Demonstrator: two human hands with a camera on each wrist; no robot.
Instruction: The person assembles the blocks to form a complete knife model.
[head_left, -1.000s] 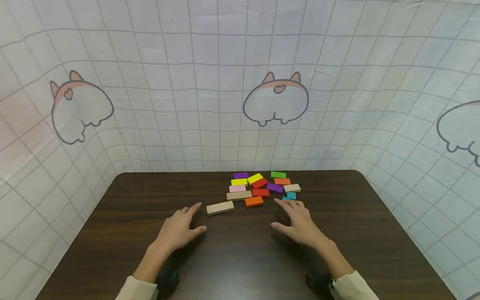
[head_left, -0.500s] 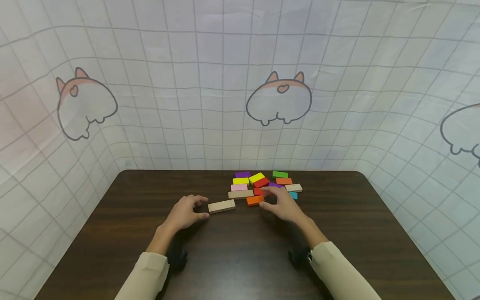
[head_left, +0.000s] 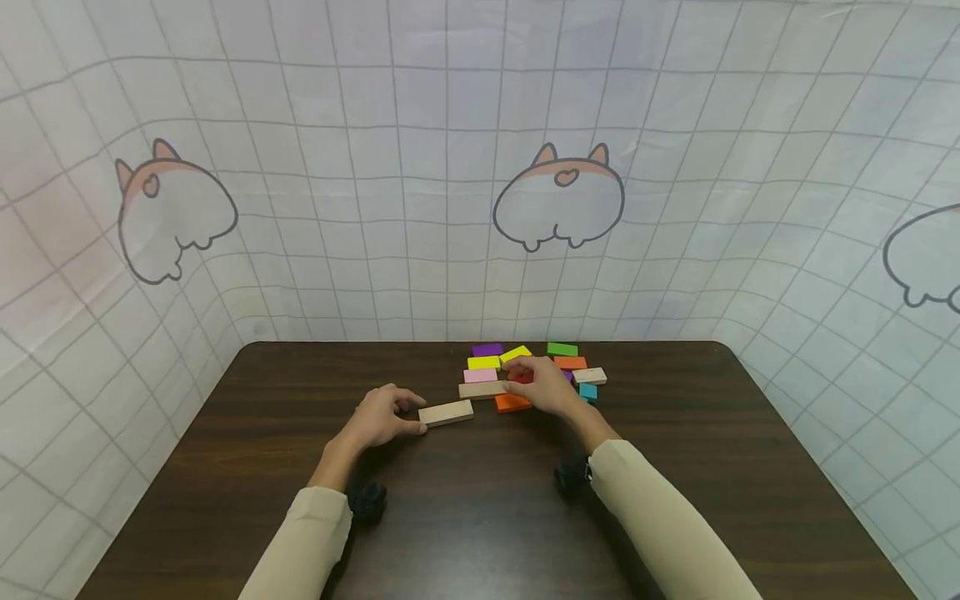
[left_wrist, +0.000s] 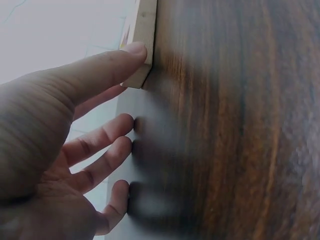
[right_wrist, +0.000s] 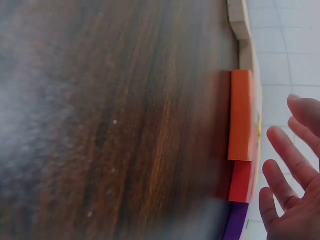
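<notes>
A dark brown surface point(head_left: 480, 533) is filling the lower view. Nearest, the left hand point(head_left: 381, 417) is bracketing the left end of a pale wooden block point(head_left: 447, 413) with thumb and index finger; whether its grip is pinching, I cannot tell. Beyond, an orange block point(head_left: 513, 405) is lying near a second wooden block point(head_left: 482, 390). The right hand point(head_left: 549, 387) is hovering around a red block point(head_left: 522, 377), its grip wide. Farther back, a green block point(head_left: 562, 349) is lying before a gridded cloth point(head_left: 337, 250).
</notes>
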